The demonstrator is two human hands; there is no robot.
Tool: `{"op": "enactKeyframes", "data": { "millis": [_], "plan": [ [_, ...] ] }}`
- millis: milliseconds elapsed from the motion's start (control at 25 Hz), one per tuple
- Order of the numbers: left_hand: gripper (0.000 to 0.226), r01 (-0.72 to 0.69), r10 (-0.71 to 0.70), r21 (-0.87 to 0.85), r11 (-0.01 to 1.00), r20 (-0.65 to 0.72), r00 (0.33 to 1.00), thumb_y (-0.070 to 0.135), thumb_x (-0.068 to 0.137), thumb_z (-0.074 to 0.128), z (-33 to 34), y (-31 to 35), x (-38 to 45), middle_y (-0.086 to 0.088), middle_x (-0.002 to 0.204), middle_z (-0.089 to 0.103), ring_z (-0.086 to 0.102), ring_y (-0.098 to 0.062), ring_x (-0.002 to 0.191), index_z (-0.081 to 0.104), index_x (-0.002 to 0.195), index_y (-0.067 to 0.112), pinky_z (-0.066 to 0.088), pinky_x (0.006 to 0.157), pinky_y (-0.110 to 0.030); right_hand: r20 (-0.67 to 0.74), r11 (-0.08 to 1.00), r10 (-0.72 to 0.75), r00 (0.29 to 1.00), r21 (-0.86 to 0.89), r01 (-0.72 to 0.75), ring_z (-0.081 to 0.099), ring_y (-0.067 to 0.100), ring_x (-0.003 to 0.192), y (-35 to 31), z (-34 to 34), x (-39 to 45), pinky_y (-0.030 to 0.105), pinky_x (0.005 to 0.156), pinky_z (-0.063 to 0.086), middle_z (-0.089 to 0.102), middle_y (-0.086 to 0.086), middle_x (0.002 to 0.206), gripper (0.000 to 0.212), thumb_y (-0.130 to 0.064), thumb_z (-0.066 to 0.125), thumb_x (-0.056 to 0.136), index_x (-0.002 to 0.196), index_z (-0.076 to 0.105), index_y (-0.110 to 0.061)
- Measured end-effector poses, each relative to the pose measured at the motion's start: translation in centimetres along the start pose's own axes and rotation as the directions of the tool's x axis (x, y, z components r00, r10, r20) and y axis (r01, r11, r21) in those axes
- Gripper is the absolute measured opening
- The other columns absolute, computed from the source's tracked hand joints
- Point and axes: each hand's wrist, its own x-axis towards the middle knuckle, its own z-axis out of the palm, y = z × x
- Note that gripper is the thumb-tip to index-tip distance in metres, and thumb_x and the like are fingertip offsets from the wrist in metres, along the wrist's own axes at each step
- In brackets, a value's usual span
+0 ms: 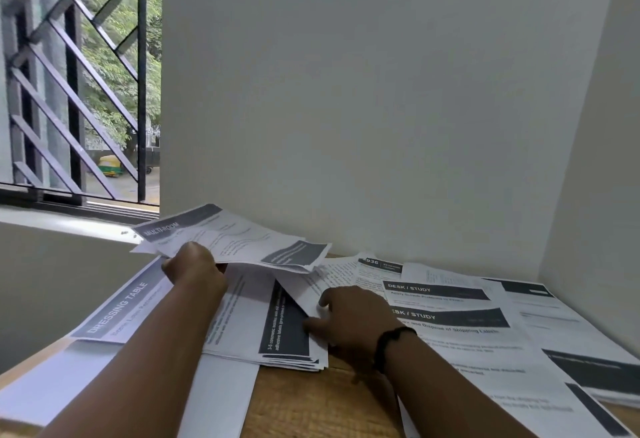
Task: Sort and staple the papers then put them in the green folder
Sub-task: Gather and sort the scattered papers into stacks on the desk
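My left hand [194, 269] grips a thin sheaf of printed sheets headed "MULTI-ROOM" [235, 238], lifted off the desk and tilted toward the wall. My right hand [349, 319], with a black band at the wrist, rests fingers spread on the middle stack of papers [284, 330], touching the edge of a loose sheet. A "DRESSING TABLE" sheet [117, 309] lies at the left. "DESK / STUDY" sheets [446, 316] are spread at the right. No green folder or stapler is in view.
The wooden desk [304, 403] sits in a corner, with a white wall behind and at the right. A barred window [76, 84] and its sill are at the left. Papers overhang the desk's left edge.
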Motion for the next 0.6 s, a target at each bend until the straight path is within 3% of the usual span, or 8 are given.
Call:
{"op": "enactKeyframes", "data": {
  "millis": [40,80,120,200,280,400,480,600],
  "plan": [
    [0.038,0.166,-0.151,-0.307,0.937,0.073,0.986,0.018,0.084,0.071,0.2,-0.3,0.5,-0.006,0.108,0.060,0.058,-0.021,0.106,0.056,0.116,0.007,0.049,0.083,-0.027,-0.053,1.000,-0.004,0.999,-0.010,0.004,0.062,0.023,0.095,-0.1,0.0,0.0,0.030,0.073,0.045,0.067,0.001,0.102,0.041,-0.055,0.048,0.085,0.102,0.065,-0.021],
    [0.039,0.372,-0.223,-0.647,0.666,0.304,0.926,0.015,0.085,0.068,0.5,-0.2,1.5,-0.009,0.113,0.062,0.060,-0.025,0.109,0.056,0.120,0.006,0.050,0.078,-0.032,-0.118,1.000,-0.014,0.993,-0.021,0.012,0.063,0.023,0.090,-0.1,-0.1,0.0,0.029,0.068,0.042,0.068,0.001,0.097,0.036,-0.048,0.045,0.089,0.098,0.067,-0.020],
    [0.038,0.469,-0.140,-0.758,0.454,0.460,0.877,0.014,0.086,0.063,0.3,-0.2,1.7,-0.010,0.117,0.065,0.063,-0.029,0.110,0.057,0.123,0.008,0.054,0.077,-0.040,-0.179,1.000,-0.014,0.984,-0.014,0.012,0.063,0.023,0.087,-0.1,-0.2,0.0,0.028,0.065,0.039,0.068,0.002,0.094,0.034,-0.043,0.043,0.091,0.094,0.066,-0.019],
    [0.035,0.538,-0.069,-0.791,0.290,0.544,0.836,0.015,0.088,0.054,0.2,-0.3,1.7,-0.013,0.111,0.070,0.068,-0.036,0.102,0.058,0.122,0.011,0.058,0.073,-0.048,-0.298,0.996,0.051,0.953,0.089,-0.026,0.059,0.022,0.080,0.1,-0.9,0.1,0.029,0.064,0.038,0.066,0.001,0.091,0.029,-0.036,0.040,0.095,0.091,0.063,-0.019],
    [0.021,0.551,0.001,-0.702,0.451,0.618,0.786,0.017,0.095,0.048,-0.4,0.5,0.0,-0.014,0.102,0.070,0.068,-0.033,0.090,0.058,0.113,0.010,0.056,0.070,-0.045,-0.397,0.943,0.215,0.892,0.321,-0.085,0.053,0.020,0.077,0.8,-2.1,0.1,0.029,0.064,0.036,0.064,0.001,0.090,0.024,-0.028,0.039,0.096,0.094,0.061,-0.018],
    [0.014,0.472,0.007,-0.486,0.736,0.701,0.713,0.018,0.099,0.046,-0.3,1.0,-2.0,-0.017,0.095,0.062,0.062,-0.032,0.081,0.053,0.101,0.006,0.051,0.070,-0.042,-0.487,0.757,0.517,0.703,0.643,-0.111,0.058,0.027,0.094,3.0,-4.2,0.3,0.025,0.067,0.031,0.067,0.006,0.104,0.023,-0.021,0.042,0.097,0.105,0.064,-0.016],
    [0.021,0.352,-0.035,-0.305,0.885,0.711,0.702,0.017,0.093,0.056,0.2,0.5,-1.8,-0.019,0.109,0.062,0.063,-0.032,0.086,0.054,0.111,0.007,0.054,0.079,-0.043,-0.539,0.680,0.614,0.577,0.732,-0.040,0.059,0.028,0.101,4.6,-5.3,0.4,0.025,0.071,0.032,0.067,0.007,0.110,0.024,-0.018,0.043,0.098,0.110,0.064,-0.014],
    [0.017,0.182,-0.074,-0.088,0.979,0.682,0.728,0.011,0.089,0.061,0.9,-0.5,-1.6,-0.020,0.106,0.066,0.067,-0.036,0.085,0.057,0.105,0.006,0.057,0.078,-0.046,-0.660,0.670,0.618,0.427,0.727,0.153,0.058,0.017,0.093,5.8,-6.5,0.2,0.020,0.071,0.037,0.067,0.001,0.106,0.022,-0.018,0.044,0.099,0.110,0.062,-0.014]
  ]
}}
